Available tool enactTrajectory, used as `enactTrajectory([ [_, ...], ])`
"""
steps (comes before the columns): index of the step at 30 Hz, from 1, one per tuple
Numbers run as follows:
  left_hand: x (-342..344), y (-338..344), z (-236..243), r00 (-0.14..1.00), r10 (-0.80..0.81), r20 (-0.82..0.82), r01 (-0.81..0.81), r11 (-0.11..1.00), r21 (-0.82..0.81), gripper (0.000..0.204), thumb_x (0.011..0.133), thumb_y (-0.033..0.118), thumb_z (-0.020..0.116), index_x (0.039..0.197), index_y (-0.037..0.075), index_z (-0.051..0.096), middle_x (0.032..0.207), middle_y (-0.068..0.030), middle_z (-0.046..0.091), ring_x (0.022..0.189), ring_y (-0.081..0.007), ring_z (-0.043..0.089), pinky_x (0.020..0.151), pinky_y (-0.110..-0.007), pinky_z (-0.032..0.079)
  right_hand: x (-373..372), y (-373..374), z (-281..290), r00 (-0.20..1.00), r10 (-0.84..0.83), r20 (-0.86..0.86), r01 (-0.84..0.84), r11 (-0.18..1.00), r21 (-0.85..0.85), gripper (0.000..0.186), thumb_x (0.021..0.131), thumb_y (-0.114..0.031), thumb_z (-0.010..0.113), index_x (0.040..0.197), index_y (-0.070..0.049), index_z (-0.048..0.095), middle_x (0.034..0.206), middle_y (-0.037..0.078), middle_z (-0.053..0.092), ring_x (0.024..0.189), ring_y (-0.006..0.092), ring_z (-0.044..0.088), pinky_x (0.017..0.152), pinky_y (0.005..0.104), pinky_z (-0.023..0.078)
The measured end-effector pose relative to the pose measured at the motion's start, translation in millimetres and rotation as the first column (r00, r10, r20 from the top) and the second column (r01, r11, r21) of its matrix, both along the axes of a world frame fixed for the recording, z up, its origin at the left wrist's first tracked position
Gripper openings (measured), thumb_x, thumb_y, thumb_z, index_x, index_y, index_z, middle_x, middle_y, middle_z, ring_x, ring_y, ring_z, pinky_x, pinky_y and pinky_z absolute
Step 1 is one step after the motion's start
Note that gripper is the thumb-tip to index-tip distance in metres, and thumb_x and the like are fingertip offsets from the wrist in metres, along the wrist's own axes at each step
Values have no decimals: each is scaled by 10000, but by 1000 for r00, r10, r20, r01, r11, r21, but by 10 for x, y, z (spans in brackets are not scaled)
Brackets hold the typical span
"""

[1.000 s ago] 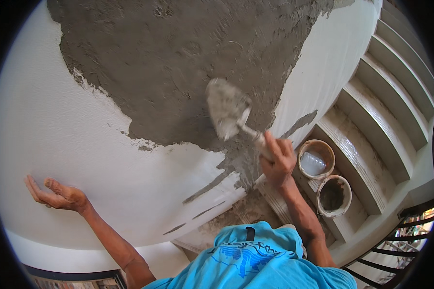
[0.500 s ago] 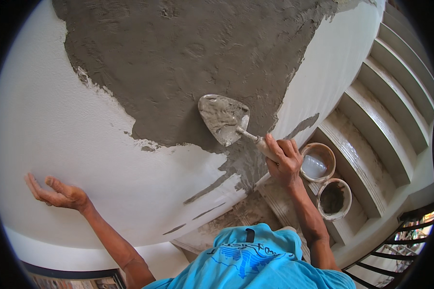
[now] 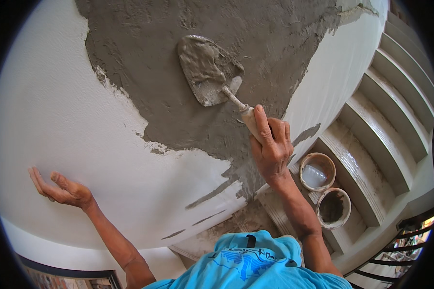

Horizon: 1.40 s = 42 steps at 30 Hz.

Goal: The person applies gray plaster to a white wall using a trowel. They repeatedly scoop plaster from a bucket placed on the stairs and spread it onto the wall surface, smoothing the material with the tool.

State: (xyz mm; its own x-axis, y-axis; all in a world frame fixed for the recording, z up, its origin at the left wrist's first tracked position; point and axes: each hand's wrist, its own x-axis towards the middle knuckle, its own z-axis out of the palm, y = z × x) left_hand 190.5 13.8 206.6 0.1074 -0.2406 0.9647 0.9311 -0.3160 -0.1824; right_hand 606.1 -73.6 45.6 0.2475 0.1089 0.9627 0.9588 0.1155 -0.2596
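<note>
My right hand is wrapped round the handle of a trowel, thumb laid along the grip. Wet grey mortar covers much of the blade's upward face. Behind the blade spreads a broad patch of grey plaster with ragged edges on a curved white wall. Whether the blade touches the plaster I cannot tell. Off to the left, my left hand holds nothing; its fingers are stretched and the thumb stands apart, close to the bare white part of the wall.
Two buckets stand on the steps at right: one bucket has cloudy liquid and the other bucket grey residue. Curved stairs climb along the wall. A dark railing bounds the lower right; a dark-framed picture shows at lower left.
The trowel in my right hand has moved up and slightly left over the plaster, its mortar still on the blade. My left hand has barely moved. The view has shifted a little.
</note>
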Motion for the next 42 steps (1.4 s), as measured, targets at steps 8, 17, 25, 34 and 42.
enactTrajectory([
  [8, -22, -21, 0, 999, 29, 15, -29, 1000, -7, 505, 1076, 393, 415, 1404, 28, 537, 1479, -192, 494, 1435, -336, 420, 1221, -504, 293, 48, -296, -362, 1000, -21, -12, 19, 991, -130, 775, 610, 77, 790, 1344, -153, 694, 838, 30, 573, 734, 199, 579, 597, 336, 503],
  [17, -11, -15, -3, 1000, 13, 21, -12, 1000, -8, 522, 1073, 414, 419, 1395, 22, 543, 1488, -195, 489, 1434, -337, 420, 1218, -501, 288, 135, -440, -124, 988, 96, -120, -107, 991, -85, 776, 605, 117, 717, 1351, -94, 681, 881, 90, 625, 765, 246, 607, 650, 365, 527],
  [25, 1, -23, 1, 999, 18, 31, -17, 1000, -11, 525, 1076, 420, 410, 1401, 28, 538, 1493, -192, 486, 1445, -330, 410, 1223, -494, 280, 100, -248, -279, 996, 91, 20, -89, 992, -86, 768, 614, 93, 774, 1339, -149, 697, 848, 56, 588, 733, 219, 590, 609, 334, 511],
  [34, -7, -18, -10, 999, 39, 18, -39, 999, -4, 528, 1081, 420, 405, 1414, 29, 527, 1481, -195, 499, 1443, -332, 411, 1216, -497, 283, 95, -243, 7, 984, 170, -56, -173, 984, -37, 760, 619, 97, 739, 1344, -125, 687, 885, 75, 620, 778, 241, 613, 650, 347, 527],
  [42, 9, -47, 1, 999, 39, 22, -39, 999, -20, 523, 1082, 412, 392, 1420, 32, 516, 1516, -191, 461, 1450, -338, 398, 1213, -497, 281, 120, -154, 65, 988, 69, 135, -57, 994, -96, 767, 584, 70, 766, 1314, -161, 713, 856, 31, 588, 764, 192, 591, 600, 312, 506],
])
